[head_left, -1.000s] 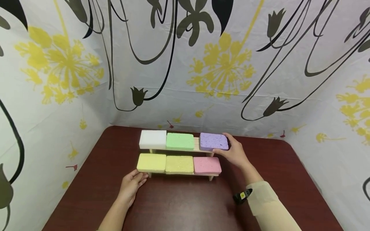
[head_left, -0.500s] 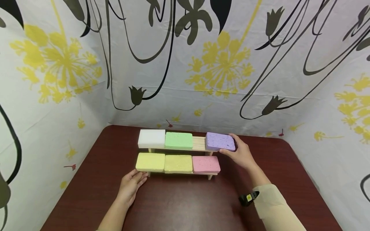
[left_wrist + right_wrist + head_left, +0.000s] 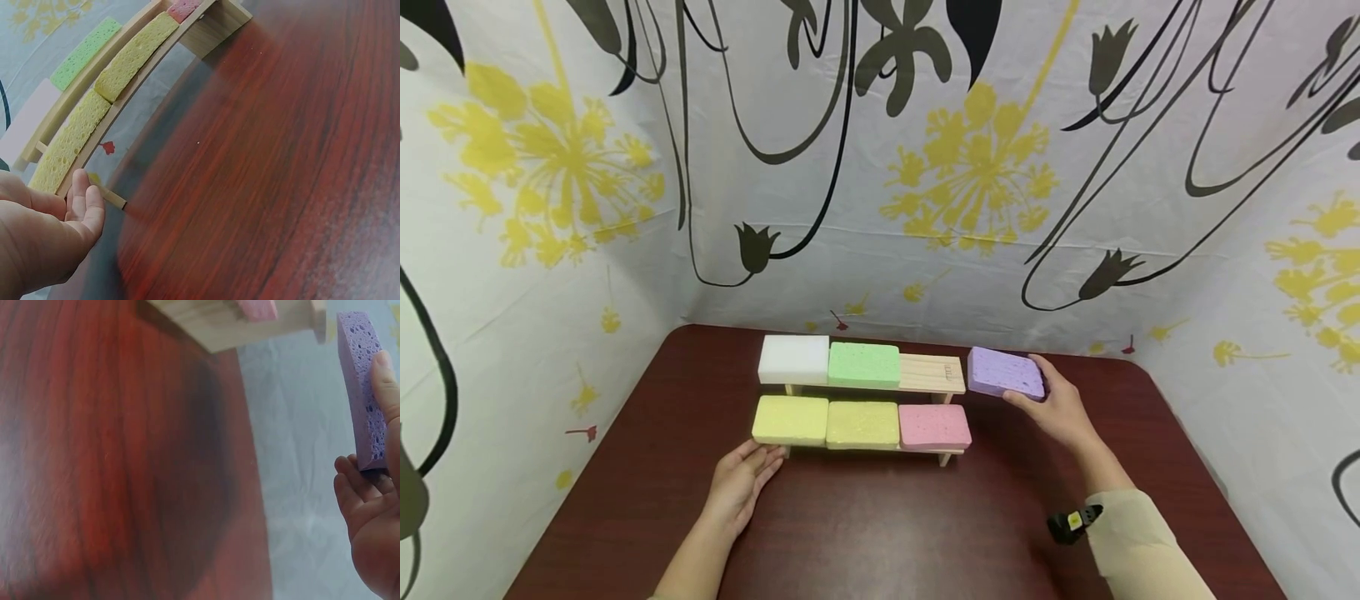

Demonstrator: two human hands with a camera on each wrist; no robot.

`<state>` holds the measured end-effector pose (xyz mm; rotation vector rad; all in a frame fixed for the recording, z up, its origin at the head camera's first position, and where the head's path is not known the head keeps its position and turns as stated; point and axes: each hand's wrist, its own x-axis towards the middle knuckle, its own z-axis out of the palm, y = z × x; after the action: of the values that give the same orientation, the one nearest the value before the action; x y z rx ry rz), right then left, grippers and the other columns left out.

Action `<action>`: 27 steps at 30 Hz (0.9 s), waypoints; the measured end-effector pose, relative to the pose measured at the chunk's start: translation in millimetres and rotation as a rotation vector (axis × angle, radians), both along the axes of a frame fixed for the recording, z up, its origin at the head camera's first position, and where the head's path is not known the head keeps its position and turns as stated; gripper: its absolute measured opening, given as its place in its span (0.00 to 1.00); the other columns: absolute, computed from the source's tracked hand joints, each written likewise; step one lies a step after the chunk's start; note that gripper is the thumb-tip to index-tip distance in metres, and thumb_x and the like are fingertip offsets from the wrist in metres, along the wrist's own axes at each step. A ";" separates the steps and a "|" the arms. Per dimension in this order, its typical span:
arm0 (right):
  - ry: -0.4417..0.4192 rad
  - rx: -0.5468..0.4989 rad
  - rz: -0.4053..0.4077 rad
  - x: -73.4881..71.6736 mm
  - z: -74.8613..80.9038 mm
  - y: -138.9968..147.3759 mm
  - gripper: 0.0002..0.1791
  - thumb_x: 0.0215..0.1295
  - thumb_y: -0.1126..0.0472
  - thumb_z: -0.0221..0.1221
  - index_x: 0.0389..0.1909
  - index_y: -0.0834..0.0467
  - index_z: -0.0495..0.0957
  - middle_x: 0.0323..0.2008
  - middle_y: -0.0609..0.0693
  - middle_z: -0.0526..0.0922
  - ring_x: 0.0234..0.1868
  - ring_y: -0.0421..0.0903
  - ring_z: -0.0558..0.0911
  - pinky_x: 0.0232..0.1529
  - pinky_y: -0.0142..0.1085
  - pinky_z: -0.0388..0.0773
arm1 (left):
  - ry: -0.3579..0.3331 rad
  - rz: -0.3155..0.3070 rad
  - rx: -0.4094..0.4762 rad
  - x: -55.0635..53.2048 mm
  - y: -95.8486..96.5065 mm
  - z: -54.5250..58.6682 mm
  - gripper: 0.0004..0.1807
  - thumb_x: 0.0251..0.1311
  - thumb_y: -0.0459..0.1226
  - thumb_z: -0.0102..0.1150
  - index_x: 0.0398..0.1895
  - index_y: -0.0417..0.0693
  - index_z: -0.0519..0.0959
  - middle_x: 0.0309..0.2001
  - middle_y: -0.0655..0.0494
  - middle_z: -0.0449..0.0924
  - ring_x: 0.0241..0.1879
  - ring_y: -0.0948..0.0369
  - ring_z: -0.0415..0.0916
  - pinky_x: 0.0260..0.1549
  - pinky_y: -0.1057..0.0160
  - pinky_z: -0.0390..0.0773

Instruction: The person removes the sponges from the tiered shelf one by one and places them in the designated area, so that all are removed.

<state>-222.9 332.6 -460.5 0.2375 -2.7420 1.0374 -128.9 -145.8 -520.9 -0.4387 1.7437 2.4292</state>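
Observation:
A purple sponge [image 3: 1004,372] is in my right hand [image 3: 1060,408], thumb at its near side and fingers round its right end. It stands off the right end of the two-tier wooden rack's upper shelf [image 3: 932,372]. In the right wrist view the thumb presses the sponge's pitted edge [image 3: 369,381]. My left hand [image 3: 745,479] holds the front left corner of the rack, its fingertips at the lower shelf's edge in the left wrist view. Two yellow sponges [image 3: 791,420] and a pink sponge [image 3: 934,427] lie on the lower tier.
On the upper tier lie a white sponge [image 3: 793,359] and a green sponge [image 3: 863,365], with bare wood to their right. The rack stands toward the back of a dark red wooden table [image 3: 880,525]. Patterned white cloth [image 3: 880,192] hangs behind and at both sides.
My right hand has carried the purple sponge rightward off the upper shelf, baring the wood there. The left hand has stayed at the rack's corner.

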 end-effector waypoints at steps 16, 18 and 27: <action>-0.014 0.089 0.003 -2.5 -41.9 21.4 0.49 0.58 0.51 0.74 0.71 0.72 0.61 0.62 0.73 0.72 0.59 0.68 0.74 0.60 0.62 0.71 | -0.013 0.055 0.031 -2.2 2.1 -3.5 0.25 0.78 0.28 0.41 0.71 0.21 0.56 0.51 0.48 0.78 0.49 0.64 0.81 0.57 0.64 0.80; -0.022 0.105 0.020 -3.1 -46.8 21.0 0.50 0.58 0.51 0.75 0.71 0.73 0.60 0.63 0.74 0.71 0.61 0.69 0.73 0.62 0.63 0.70 | -0.015 0.062 0.031 -2.3 2.5 -3.8 0.25 0.78 0.28 0.42 0.71 0.21 0.57 0.48 0.50 0.80 0.47 0.65 0.82 0.56 0.64 0.80; -0.085 0.174 0.064 -1.2 -57.1 18.4 0.53 0.57 0.48 0.75 0.70 0.76 0.59 0.64 0.76 0.69 0.60 0.70 0.73 0.59 0.64 0.72 | -0.027 0.065 0.038 -1.4 2.2 -2.7 0.25 0.78 0.29 0.43 0.71 0.21 0.56 0.47 0.51 0.81 0.46 0.65 0.82 0.56 0.65 0.80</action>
<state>-224.1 351.0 -517.6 0.3168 -2.9226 0.8419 -130.3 -143.7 -523.6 -0.5301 1.6951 2.4838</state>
